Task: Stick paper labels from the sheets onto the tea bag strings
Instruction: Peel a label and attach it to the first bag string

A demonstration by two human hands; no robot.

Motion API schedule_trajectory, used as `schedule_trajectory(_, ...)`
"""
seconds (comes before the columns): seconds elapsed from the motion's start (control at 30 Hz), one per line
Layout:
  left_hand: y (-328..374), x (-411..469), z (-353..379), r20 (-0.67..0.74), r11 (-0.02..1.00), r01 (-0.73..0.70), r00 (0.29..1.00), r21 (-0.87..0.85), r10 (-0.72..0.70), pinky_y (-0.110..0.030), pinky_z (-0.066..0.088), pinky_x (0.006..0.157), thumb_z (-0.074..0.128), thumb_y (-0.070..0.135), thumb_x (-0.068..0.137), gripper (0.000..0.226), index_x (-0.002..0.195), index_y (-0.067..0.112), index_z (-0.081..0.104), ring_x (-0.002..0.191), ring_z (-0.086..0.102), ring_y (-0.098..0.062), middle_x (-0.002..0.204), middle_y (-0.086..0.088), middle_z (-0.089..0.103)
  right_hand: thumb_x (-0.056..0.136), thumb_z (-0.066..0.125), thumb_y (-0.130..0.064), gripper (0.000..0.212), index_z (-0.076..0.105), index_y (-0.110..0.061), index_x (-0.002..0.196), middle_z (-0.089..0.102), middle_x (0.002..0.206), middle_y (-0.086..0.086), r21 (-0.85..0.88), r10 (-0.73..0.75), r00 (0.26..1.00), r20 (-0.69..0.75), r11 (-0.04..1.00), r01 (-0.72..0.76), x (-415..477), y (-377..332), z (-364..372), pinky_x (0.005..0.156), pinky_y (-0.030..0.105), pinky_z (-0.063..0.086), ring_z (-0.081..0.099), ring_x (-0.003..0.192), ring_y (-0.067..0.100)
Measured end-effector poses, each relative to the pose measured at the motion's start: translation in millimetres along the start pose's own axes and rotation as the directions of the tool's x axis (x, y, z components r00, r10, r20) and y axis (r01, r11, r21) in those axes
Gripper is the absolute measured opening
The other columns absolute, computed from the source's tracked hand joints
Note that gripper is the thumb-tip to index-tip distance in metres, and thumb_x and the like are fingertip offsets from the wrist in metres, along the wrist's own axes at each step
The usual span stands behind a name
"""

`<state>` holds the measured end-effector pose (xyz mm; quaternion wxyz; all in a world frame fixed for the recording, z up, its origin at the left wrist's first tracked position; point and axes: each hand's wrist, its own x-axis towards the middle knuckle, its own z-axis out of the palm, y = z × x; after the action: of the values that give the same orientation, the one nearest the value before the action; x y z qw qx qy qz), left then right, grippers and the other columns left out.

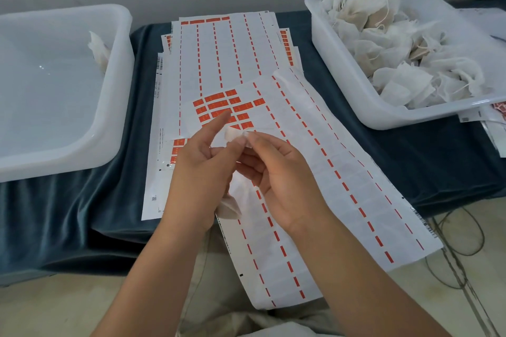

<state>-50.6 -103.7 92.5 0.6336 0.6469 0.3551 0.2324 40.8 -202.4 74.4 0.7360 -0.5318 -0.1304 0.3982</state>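
Right hand (pixel 276 172): your thumb and forefinger pinch a pale folded label (pixel 232 137).
Left hand (pixel 198 175): thumb pinches the same label, forefinger straight out.
Tea bag (pixel 229 206): white, crumpled, hanging under your palms; string hidden.
Risk: label closes skewed or misses the string if you press early.
Sheet (pixel 328 200): mostly peeled, few red labels left.
Bins: right bin (pixel 342 85) heaped with bags, left bin (pixel 82 142) holds 1.

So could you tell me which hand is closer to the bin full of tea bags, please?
Right. The right hand is over the label sheet, left of the full bin; the left hand lies beyond it, farther from the bin.
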Motion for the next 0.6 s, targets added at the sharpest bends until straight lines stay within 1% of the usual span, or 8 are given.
schedule_trajectory(0.07, 0.0, 1.2, -0.1, 0.019, 0.997, 0.053, 0.998, -0.057, -0.052, -0.018, 0.039, 0.044, 0.074, 0.043, 0.096, 0.040, 0.132, 0.054, 0.065, 0.045, 0.039, -0.007, 0.056, 0.005, 0.040, 0.107, 0.056, -0.027, 0.025, 0.077, -0.018, 0.118, 0.078, 0.115, 0.008, 0.040, -0.004, 1.000, 0.020, 0.999, 0.003, 0.0, 2.0, -0.2, 0.101, 0.039, 0.057, 0.074, 0.112, 0.025)
schedule_trajectory(0.13, -0.6, 1.5, 0.8, 0.020, 0.992, 0.078, 0.997, -0.100, -0.076, -0.020, 0.037, 0.043, 0.076, 0.046, 0.088, 0.032, 0.120, 0.045, 0.075, 0.045, 0.038, -0.006, 0.056, 0.007, 0.041, 0.106, 0.055, -0.029, 0.027, 0.075, -0.019, 0.121, 0.076, 0.119, 0.008, 0.084, 0.002, 0.999, 0.044, 0.996, -0.005, 0.3, 3.0, 0.4, 0.100, 0.037, 0.058, 0.072, 0.115, 0.025)
schedule_trajectory(0.2, -1.6, -0.2, 2.7, -0.029, 0.991, 0.066, 0.997, -0.113, -0.070, -0.020, 0.037, 0.043, 0.077, 0.047, 0.082, 0.023, 0.104, 0.040, 0.080, 0.044, 0.039, -0.006, 0.055, 0.010, 0.045, 0.105, 0.053, -0.034, 0.034, 0.071, -0.017, 0.128, 0.075, 0.123, 0.009, 0.128, 0.027, 0.998, 0.060, 0.991, -0.034, 0.1, 3.0, 1.9, 0.102, 0.038, 0.057, 0.071, 0.117, 0.026)
schedule_trajectory(0.27, -3.7, -2.2, 4.8, -0.093, 0.995, 0.025, 0.995, -0.097, -0.034, -0.019, 0.038, 0.043, 0.081, 0.045, 0.085, 0.013, 0.095, 0.037, 0.081, 0.043, 0.041, -0.005, 0.055, 0.009, 0.049, 0.103, 0.055, -0.041, 0.038, 0.072, -0.017, 0.126, 0.076, 0.121, 0.010, 0.136, 0.035, 0.998, 0.061, 0.990, -0.043, -1.1, 2.8, 4.0, 0.103, 0.039, 0.056, 0.072, 0.116, 0.026)
schedule_trajectory(0.37, -7.1, -4.0, 6.5, -0.166, 1.000, -0.030, 0.986, 0.009, 0.031, -0.019, 0.043, 0.044, 0.083, 0.048, 0.087, 0.011, 0.089, 0.039, 0.077, 0.042, 0.046, -0.005, 0.056, 0.007, 0.053, 0.102, 0.064, -0.037, 0.028, 0.077, -0.018, 0.117, 0.078, 0.115, 0.004, 0.010, 0.006, 0.999, -0.034, 1.000, -0.006, -1.3, 3.1, 7.8, 0.100, 0.040, 0.057, 0.073, 0.112, 0.022)
schedule_trajectory(0.43, -8.6, -4.0, 7.0, -0.181, 0.995, -0.053, 0.981, 0.084, 0.067, -0.021, 0.046, 0.048, 0.083, 0.055, 0.086, 0.016, 0.088, 0.041, 0.074, 0.044, 0.048, -0.004, 0.056, 0.010, 0.056, 0.100, 0.068, -0.034, 0.019, 0.079, -0.021, 0.109, 0.079, 0.107, -0.003, -0.071, -0.011, 0.992, -0.125, 0.997, 0.002, 0.6, 3.1, 8.4, 0.092, 0.035, 0.058, 0.074, 0.106, 0.016)
schedule_trajectory(0.5, -6.8, -4.0, 6.3, -0.168, 0.990, -0.052, 0.983, 0.132, 0.074, -0.017, 0.045, 0.048, 0.082, 0.060, 0.084, 0.020, 0.086, 0.042, 0.074, 0.044, 0.049, -0.003, 0.055, 0.012, 0.057, 0.098, 0.070, -0.035, 0.016, 0.080, -0.024, 0.102, 0.079, 0.101, -0.006, -0.139, -0.033, 0.985, -0.170, 0.990, 0.009, 2.4, 2.3, 6.6, 0.089, 0.032, 0.058, 0.074, 0.102, 0.015)
schedule_trajectory(0.6, -1.6, -2.9, 3.1, -0.110, 0.985, -0.006, 0.994, 0.172, 0.025, -0.012, 0.041, 0.045, 0.081, 0.061, 0.083, 0.021, 0.082, 0.040, 0.077, 0.042, 0.050, -0.002, 0.054, 0.009, 0.059, 0.095, 0.071, -0.038, 0.011, 0.080, -0.031, 0.095, 0.078, 0.097, -0.009, -0.227, -0.069, 0.984, -0.167, 0.973, 0.030, 3.4, -1.3, 0.2, 0.091, 0.034, 0.060, 0.074, 0.100, 0.013)
